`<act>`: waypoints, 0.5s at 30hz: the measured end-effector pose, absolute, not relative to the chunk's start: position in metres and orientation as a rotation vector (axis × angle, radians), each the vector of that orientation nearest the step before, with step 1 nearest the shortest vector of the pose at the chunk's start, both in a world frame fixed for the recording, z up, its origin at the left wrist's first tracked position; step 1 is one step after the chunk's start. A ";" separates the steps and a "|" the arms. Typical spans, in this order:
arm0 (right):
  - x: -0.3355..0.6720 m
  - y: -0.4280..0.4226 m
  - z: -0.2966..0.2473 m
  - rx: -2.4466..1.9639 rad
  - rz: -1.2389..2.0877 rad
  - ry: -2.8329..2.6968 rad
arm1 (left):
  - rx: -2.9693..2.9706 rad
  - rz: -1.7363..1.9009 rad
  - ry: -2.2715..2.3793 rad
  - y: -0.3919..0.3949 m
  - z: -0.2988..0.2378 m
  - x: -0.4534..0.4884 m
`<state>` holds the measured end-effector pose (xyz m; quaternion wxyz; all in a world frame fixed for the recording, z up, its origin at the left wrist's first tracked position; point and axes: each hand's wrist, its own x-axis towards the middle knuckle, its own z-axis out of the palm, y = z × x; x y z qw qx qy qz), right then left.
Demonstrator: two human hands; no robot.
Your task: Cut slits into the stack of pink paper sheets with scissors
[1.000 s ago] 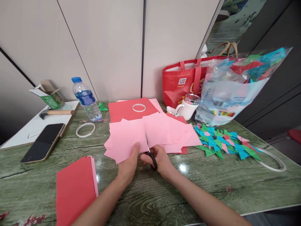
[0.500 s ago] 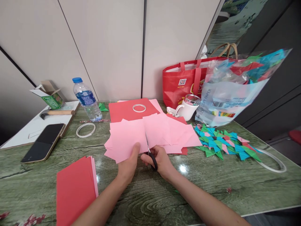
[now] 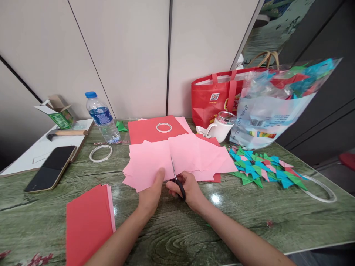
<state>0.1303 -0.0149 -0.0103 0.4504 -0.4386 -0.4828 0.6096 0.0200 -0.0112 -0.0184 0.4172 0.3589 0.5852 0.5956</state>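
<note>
My left hand (image 3: 152, 193) pinches the near edge of a stack of pink paper sheets (image 3: 149, 159), thumb on top. My right hand (image 3: 188, 189) grips black-handled scissors (image 3: 177, 183); their blades reach up into the pink paper along a cut line at the stack's middle. More pink sheets (image 3: 205, 155) fan out to the right over red paper (image 3: 149, 129). Both hands hover just above the green wood-grain table (image 3: 177, 229).
A red-and-pink paper stack (image 3: 88, 221) lies front left. A phone (image 3: 51, 167), water bottle (image 3: 102, 117), tape rings (image 3: 101, 152), small box (image 3: 57, 111) and hammer sit left. A white mug (image 3: 220, 127), red bag (image 3: 219, 94), plastic bag (image 3: 271, 107) and folded coloured triangles (image 3: 263, 166) sit right.
The scissor blades have crept slightly further up into the pink paper. Both hands otherwise stay in place.
</note>
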 end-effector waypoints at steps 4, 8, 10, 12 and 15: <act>0.129 -0.015 -0.011 -1.074 1.523 -1.162 | 0.907 1.515 1.490 -0.011 -0.018 0.020; 0.130 -0.015 -0.012 -1.074 1.526 -1.161 | 0.908 1.510 1.469 -0.011 -0.017 0.020; 0.132 -0.014 -0.014 -1.067 1.526 -1.174 | 0.918 1.497 1.465 -0.012 -0.016 0.019; 0.133 -0.013 -0.016 -1.063 1.530 -1.195 | 0.920 1.477 1.485 -0.011 -0.016 0.018; 0.135 -0.013 -0.016 -1.012 1.581 -1.250 | 0.863 1.483 1.564 -0.007 -0.014 0.013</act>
